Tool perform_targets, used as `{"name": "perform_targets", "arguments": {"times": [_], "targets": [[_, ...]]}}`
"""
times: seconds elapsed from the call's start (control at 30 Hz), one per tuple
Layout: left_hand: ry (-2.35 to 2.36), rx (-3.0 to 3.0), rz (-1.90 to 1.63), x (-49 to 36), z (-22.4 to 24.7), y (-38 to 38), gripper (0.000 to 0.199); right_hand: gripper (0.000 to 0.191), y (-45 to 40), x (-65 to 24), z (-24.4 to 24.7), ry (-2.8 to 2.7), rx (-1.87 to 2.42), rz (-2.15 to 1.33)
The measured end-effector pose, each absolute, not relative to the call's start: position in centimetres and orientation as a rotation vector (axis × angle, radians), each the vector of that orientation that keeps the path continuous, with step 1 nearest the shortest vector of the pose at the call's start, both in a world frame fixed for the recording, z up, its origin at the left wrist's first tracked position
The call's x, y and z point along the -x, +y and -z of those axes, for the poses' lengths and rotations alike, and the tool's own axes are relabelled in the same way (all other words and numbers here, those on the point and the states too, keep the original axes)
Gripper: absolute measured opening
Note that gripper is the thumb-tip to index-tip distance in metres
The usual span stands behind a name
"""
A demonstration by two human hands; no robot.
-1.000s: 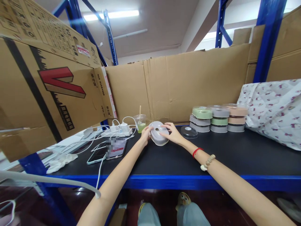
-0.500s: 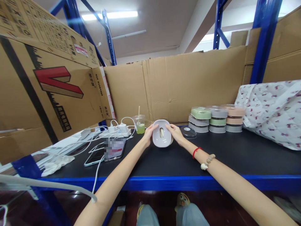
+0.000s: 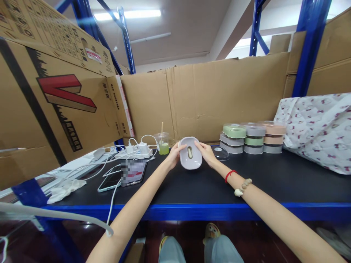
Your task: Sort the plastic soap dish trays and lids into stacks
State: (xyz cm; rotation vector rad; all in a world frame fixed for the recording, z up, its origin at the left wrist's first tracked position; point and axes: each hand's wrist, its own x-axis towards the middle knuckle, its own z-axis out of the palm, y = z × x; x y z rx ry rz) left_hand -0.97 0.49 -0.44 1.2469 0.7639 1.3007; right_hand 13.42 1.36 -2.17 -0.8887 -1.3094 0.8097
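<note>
Held up over the black tabletop is a pale grey, rounded dish with an oval slot [image 3: 194, 160] in its middle. My left hand [image 3: 174, 155] grips its left rim, thumb on the inner face. On the opposite rim, my right hand [image 3: 206, 152] pinches the upper right side in the same way. The fingers behind the dish are hidden. Just right of my right hand, a dark see-through lid [image 3: 221, 154] with a round label lies on the table. Farther right stand stacked green, grey and peach boxes [image 3: 252, 140], the top ones under clear lids.
A plastic cup [image 3: 163, 146] of green drink with a straw stands behind my left hand. Phones [image 3: 135, 173], white cables and a power strip [image 3: 137, 152] lie to the left. Cardboard [image 3: 230, 95] walls the back; a patterned cloth [image 3: 318, 131] bulges at right.
The dish has shifted slightly up and right and turned a little, its slot now showing more fully. Both hands have kept their grip on it.
</note>
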Motion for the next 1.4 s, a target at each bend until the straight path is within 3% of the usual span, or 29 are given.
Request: {"name": "perform_targets", "arguments": {"times": [0.2,0.3,0.6,0.93,1.23,1.4], "targets": [[0.737,-1.213,-1.356,0.99,0.55,0.71,0.046,0.046,1.46,-13.22,2.25,-1.3,0.862,-0.854],[0.736,-1.173,-1.422,0.94,0.49,0.72,0.05,0.052,1.37,-13.17,2.25,-1.349,0.864,-0.817],[0.745,-1.211,-1.485,0.8,0.45,0.79,0.055,0.037,1.97,-13.48,2.87,-1.443,0.911,-0.573],[0.717,-1.339,-1.491,0.69,0.38,0.64,0.053,0.037,1.24,-13.57,2.61,-1.472,0.882,-0.245],[0.678,-1.249,-1.417,0.47,0.35,0.42,0.045,0.052,1.44,-13.15,2.27,-1.352,0.863,-0.471],[0.651,-1.179,-1.413,0.51,0.21,0.34,0.035,0.044,1.36,-13.07,2.0,-1.339,0.916,-0.613]]}}
